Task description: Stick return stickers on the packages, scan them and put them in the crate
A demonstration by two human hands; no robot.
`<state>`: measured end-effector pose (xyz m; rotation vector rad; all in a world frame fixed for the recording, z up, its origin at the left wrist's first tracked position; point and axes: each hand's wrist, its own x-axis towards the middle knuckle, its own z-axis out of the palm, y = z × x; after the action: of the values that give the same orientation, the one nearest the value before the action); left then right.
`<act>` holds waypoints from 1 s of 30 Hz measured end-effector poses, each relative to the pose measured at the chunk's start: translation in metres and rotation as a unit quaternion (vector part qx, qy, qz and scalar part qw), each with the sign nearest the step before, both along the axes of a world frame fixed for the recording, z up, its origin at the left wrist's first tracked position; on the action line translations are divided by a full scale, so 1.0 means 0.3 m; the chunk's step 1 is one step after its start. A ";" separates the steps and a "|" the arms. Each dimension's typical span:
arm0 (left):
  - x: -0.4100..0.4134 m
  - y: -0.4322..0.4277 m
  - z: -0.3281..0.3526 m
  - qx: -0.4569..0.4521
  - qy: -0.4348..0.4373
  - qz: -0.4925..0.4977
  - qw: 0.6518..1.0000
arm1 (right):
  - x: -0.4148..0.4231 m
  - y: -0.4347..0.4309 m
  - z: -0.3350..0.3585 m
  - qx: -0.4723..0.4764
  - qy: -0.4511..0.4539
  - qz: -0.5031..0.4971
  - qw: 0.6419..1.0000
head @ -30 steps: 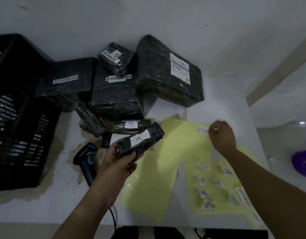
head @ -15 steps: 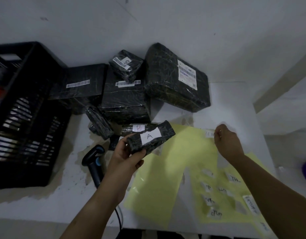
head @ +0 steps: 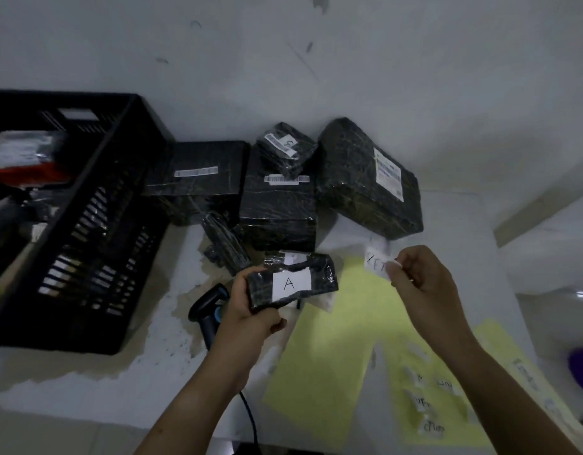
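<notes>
My left hand (head: pixel 250 310) grips a small black wrapped package (head: pixel 293 282) with a white label marked "A", held above the table. My right hand (head: pixel 421 280) pinches a white return sticker (head: pixel 377 262) lifted off the yellow backing sheet (head: pixel 336 349), a little to the right of the package. More return stickers lie on a second yellow sheet (head: pixel 447 399) at the lower right. A black crate (head: pixel 86 224) stands at the left with some items inside. A black handheld scanner (head: pixel 208 310) lies on the table just below my left hand.
Several black wrapped packages (head: pixel 277 205) with barcode labels are piled against the white wall, the largest one (head: pixel 368 178) leaning at the right. The scanner's cable runs toward the table's front edge. A purple object (head: pixel 582 366) sits off the table at the right.
My right hand has peeled a return sticker off the yellow sheet and lifted it toward the package. My left hand has kept the "A" package, turning it flatter. The camera has tilted upward.
</notes>
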<state>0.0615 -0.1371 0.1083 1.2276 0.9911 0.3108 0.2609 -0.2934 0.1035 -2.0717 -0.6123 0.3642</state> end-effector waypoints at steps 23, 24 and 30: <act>-0.216 0.172 0.093 0.043 -0.086 -0.036 0.995 | -0.467 0.309 0.178 0.012 -0.183 0.112 0.977; -0.220 0.173 0.098 0.046 -0.093 -0.035 0.994 | -0.471 0.311 0.178 0.009 -0.190 0.112 0.975; -0.231 0.162 0.111 0.078 -0.106 -0.019 0.991 | -0.495 0.325 0.175 -0.009 -0.226 0.103 0.969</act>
<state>-0.0079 -0.0885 0.1416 1.3237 0.7716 0.4865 0.1125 -0.1958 0.1560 -2.1266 -1.1055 0.0064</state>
